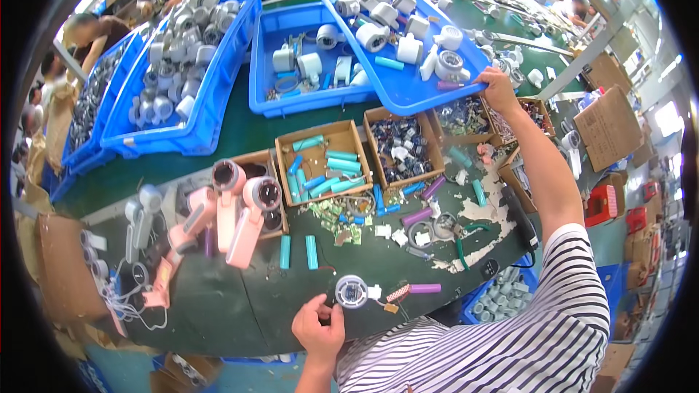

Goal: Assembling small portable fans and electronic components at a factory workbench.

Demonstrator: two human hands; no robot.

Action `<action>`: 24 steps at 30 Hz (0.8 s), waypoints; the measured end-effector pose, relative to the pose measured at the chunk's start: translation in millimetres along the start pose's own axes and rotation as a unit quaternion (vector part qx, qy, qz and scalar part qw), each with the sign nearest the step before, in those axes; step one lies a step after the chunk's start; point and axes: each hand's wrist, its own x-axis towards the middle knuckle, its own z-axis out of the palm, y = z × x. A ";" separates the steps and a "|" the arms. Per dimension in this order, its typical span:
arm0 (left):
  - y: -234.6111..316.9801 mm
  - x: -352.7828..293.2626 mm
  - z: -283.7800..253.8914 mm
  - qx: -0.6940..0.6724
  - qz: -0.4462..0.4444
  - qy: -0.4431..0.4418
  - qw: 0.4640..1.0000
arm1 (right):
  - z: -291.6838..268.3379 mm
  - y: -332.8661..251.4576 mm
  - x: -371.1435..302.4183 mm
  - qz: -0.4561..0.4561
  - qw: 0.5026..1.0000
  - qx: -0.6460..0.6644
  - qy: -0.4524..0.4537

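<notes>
The right hand (pixel 498 89) pinches the blue tray (pixel 402 93), likely stiff, by its near-right rim, a sound hold; the left hand (pixel 319 326) curls, grip unclear.

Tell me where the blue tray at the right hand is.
In the head view, this tray is right of top centre, partly covering another blue tray.

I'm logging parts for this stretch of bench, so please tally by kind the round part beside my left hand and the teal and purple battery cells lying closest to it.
White-rimmed round part, by the left hand: 1
Teal battery cells, farther out: 2
Purple battery cell, right of that part: 1
Total: 4
</notes>
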 end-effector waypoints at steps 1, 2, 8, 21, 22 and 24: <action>-3.7 0.3 -3.3 -0.001 0.003 -0.006 1.000 | 4.3 2.9 -6.3 0.011 1.000 0.004 -0.005; -8.1 1.4 -6.2 -0.002 0.006 -0.013 1.000 | 9.9 5.4 -11.8 0.022 1.000 0.009 -0.010; 4.6 -1.3 7.3 0.017 -0.020 -0.003 1.000 | 12.7 22.8 -16.8 0.038 0.999 0.030 -0.001; 2.8 -3.9 6.8 0.018 -0.011 -0.022 1.000 | 42.0 -49.4 5.2 0.002 0.996 0.061 0.060; 3.8 -4.5 8.5 0.025 -0.030 -0.017 0.999 | 43.3 -59.6 10.1 0.002 0.996 0.066 0.060; 14.3 1.9 8.3 0.033 -0.030 -0.028 0.999 | 49.3 -81.3 19.3 0.012 0.993 0.110 0.049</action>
